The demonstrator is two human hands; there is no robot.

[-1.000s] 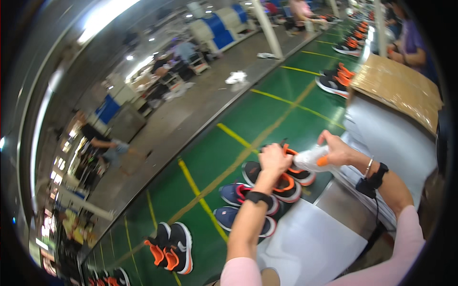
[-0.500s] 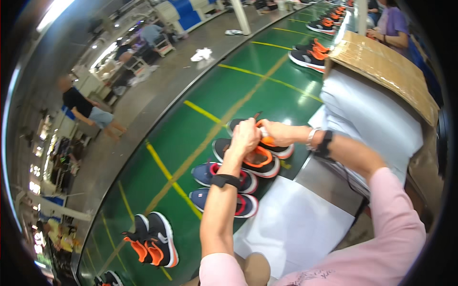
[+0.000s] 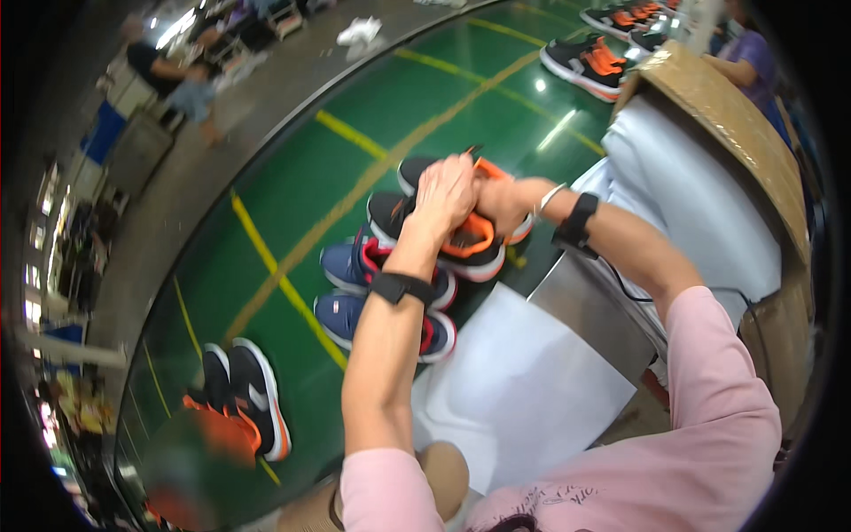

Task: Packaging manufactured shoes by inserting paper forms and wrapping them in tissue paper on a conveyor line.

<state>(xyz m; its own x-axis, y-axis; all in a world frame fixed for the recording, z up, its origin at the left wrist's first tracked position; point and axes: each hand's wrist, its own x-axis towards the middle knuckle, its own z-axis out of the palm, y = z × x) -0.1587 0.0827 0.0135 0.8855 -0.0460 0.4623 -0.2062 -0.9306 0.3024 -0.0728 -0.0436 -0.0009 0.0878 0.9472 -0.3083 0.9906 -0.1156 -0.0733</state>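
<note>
As left hand meets right, palm-down, over shoes

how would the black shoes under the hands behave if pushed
The shoes probably slide rather than tip, standing sole-down on the glossy belt; their padded-looking collars may flex, while the thick soles likely stay stiff.

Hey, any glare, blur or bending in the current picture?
Head view throughout: glare streak on the green work surface, upper right of centre; background person smeared; lower-left patch too blurred to identify; surface's far edge bowed; left hand fairly legible.
</note>
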